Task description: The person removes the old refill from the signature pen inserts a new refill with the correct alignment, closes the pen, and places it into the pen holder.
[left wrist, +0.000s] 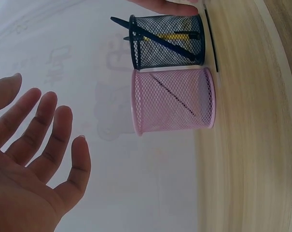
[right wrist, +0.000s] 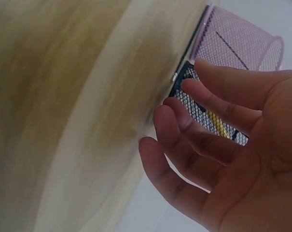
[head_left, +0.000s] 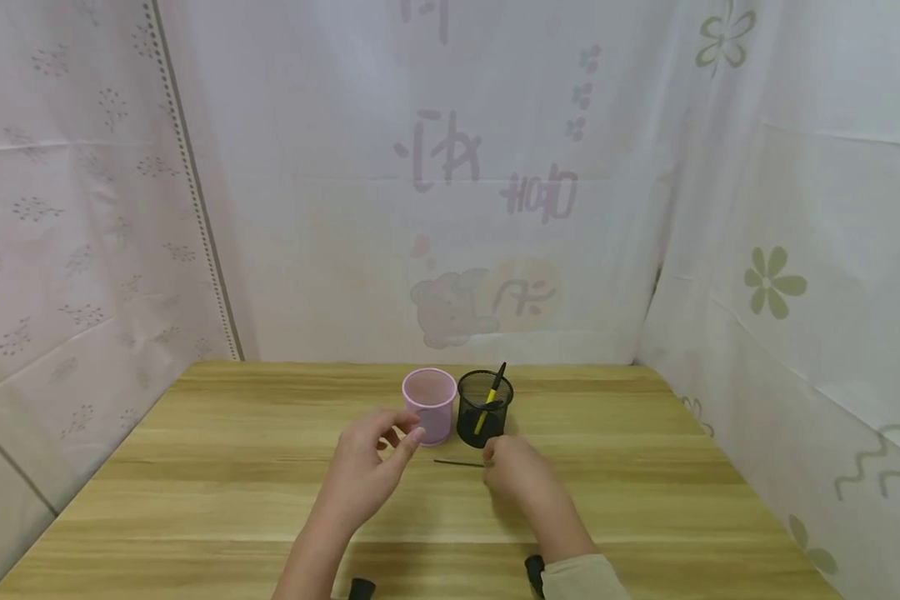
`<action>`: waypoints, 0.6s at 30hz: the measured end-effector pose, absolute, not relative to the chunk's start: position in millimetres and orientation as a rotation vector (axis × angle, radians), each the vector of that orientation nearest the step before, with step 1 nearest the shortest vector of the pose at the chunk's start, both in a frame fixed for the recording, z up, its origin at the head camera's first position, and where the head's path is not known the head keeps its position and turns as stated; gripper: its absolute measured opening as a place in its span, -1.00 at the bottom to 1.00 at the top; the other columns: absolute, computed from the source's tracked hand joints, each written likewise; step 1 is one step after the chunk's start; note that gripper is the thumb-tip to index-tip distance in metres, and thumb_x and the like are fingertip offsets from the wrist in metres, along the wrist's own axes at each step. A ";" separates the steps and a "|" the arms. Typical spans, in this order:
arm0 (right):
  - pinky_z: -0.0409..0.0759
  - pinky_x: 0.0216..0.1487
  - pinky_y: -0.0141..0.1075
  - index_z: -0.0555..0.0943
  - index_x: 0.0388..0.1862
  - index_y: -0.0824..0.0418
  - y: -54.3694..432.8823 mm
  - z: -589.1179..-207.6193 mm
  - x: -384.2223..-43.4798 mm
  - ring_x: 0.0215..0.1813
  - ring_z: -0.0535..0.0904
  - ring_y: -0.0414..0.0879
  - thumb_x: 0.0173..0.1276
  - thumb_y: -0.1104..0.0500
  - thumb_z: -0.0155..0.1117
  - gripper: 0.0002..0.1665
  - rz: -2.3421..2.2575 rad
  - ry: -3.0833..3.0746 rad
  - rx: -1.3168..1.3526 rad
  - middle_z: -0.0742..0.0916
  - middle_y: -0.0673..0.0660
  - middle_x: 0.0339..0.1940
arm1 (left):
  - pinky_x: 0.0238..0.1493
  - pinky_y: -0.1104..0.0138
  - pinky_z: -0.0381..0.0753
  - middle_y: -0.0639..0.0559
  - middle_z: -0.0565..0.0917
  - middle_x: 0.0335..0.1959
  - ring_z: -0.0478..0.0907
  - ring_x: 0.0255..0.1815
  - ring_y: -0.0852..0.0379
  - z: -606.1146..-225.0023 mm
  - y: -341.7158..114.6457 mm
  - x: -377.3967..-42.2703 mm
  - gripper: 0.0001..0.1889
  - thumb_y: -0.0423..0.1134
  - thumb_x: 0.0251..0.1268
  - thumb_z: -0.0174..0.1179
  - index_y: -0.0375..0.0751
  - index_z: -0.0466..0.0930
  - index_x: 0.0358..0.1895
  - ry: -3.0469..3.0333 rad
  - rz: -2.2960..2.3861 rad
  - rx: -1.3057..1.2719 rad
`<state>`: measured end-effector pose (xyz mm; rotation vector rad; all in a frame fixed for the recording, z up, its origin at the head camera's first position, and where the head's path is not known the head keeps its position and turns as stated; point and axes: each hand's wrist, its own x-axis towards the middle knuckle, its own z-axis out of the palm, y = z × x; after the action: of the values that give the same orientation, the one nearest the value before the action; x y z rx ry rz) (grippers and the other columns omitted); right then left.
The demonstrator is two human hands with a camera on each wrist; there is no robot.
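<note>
A pink mesh pen cup (head_left: 437, 422) and a black mesh pen cup (head_left: 467, 427) stand side by side on the table. A yellow-and-black pen (head_left: 491, 395) leans in the black cup, with a dark pen (left wrist: 161, 41) crossing it. Through the pink mesh shows a thin dark rod (left wrist: 173, 95). Another thin dark rod (head_left: 456, 462) lies on the table before the cups. My right hand (head_left: 523, 477) is at this rod's right end, thumb and forefinger apart in the right wrist view. My left hand (head_left: 366, 460), fingers loosely bent and holding nothing, hovers left of the pink cup.
The wood-grain table (head_left: 217, 467) runs back to a pale printed curtain (head_left: 330, 250). More curtain hangs on both sides. Two small black objects (head_left: 362, 588) show at the bottom of the head view, by the wrists.
</note>
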<state>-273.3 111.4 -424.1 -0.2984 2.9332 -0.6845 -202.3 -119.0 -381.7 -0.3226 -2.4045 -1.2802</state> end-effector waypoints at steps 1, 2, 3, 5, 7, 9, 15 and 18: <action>0.70 0.05 0.06 0.73 -0.06 0.28 110.4 -425.2 -273.6 -0.06 0.70 0.06 0.26 0.35 0.41 -0.75 -0.668 2.940 -0.308 0.81 0.24 -0.03 | -0.13 0.32 0.56 0.22 0.79 -0.14 0.58 -0.20 0.26 -381.8 -118.7 -202.2 -0.92 -0.18 0.46 0.40 0.07 0.78 -0.08 -2.406 -1.279 -0.324; 0.71 0.03 0.04 0.73 -0.08 0.28 109.5 -425.8 -273.7 -0.09 0.69 0.05 0.26 0.34 0.42 -0.77 -0.651 2.949 -0.313 0.81 0.23 -0.06 | -0.12 0.33 0.55 0.22 0.79 -0.14 0.58 -0.20 0.27 -381.8 -118.3 -202.0 -0.92 -0.18 0.46 0.40 0.07 0.78 -0.08 -2.407 -1.278 -0.325; 0.70 0.00 0.03 0.73 -0.11 0.27 108.6 -425.8 -273.8 -0.11 0.68 0.03 0.26 0.33 0.44 -0.79 -0.636 2.955 -0.316 0.81 0.21 -0.09 | -0.12 0.34 0.53 0.22 0.79 -0.14 0.59 -0.21 0.27 -381.7 -118.1 -201.9 -0.92 -0.18 0.46 0.40 0.07 0.78 -0.08 -2.407 -1.277 -0.324; 0.70 -0.07 -0.01 0.72 -0.16 0.24 106.7 -426.3 -273.9 -0.17 0.66 0.00 0.27 0.32 0.45 -0.84 -0.594 2.977 -0.327 0.80 0.18 -0.15 | -0.12 0.35 0.53 0.22 0.79 -0.15 0.59 -0.21 0.27 -381.7 -118.4 -201.4 -0.92 -0.19 0.45 0.40 0.07 0.79 -0.08 -2.404 -1.279 -0.320; 0.66 -0.15 -0.08 0.72 -0.24 0.21 105.1 -427.0 -273.8 -0.23 0.63 -0.03 0.27 0.31 0.46 -0.89 -0.581 2.990 -0.336 0.78 0.14 -0.23 | -0.12 0.35 0.53 0.22 0.80 -0.15 0.59 -0.21 0.27 -381.5 -118.8 -201.2 -0.92 -0.19 0.46 0.40 0.07 0.79 -0.09 -2.400 -1.279 -0.319; 0.60 -0.24 -0.15 0.69 -0.33 0.17 103.9 -427.6 -273.6 -0.29 0.58 -0.06 0.24 0.31 0.44 -0.91 -0.576 3.000 -0.350 0.74 0.08 -0.31 | -0.13 0.32 0.56 0.22 0.80 -0.16 0.58 -0.21 0.27 -381.6 -119.1 -201.2 -0.92 -0.19 0.46 0.40 0.07 0.79 -0.08 -2.399 -1.279 -0.317; 0.42 -0.41 -0.27 0.59 -0.56 0.10 103.3 -427.8 -272.8 -0.44 0.49 -0.11 0.21 0.37 0.37 -0.76 -0.596 2.982 -0.396 0.63 0.00 -0.52 | -0.14 0.25 0.60 0.22 0.79 -0.15 0.58 -0.21 0.27 -382.0 -119.9 -201.2 -0.92 -0.19 0.46 0.39 0.07 0.79 -0.08 -2.393 -1.284 -0.319; 0.35 -0.42 -0.30 0.50 -0.61 0.06 109.2 -444.1 -282.7 -0.47 0.41 -0.15 0.26 0.36 0.31 -0.68 -0.606 2.979 -0.479 0.54 -0.05 -0.58 | -0.14 0.31 0.56 0.22 0.79 -0.16 0.58 -0.22 0.27 -382.4 -120.3 -201.2 -0.92 -0.20 0.47 0.39 0.07 0.79 -0.08 -2.390 -1.282 -0.319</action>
<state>-282.7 109.2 -444.1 -0.4789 2.9791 -0.6058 -201.2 -120.3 -382.4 -0.3187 -2.3902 -1.2820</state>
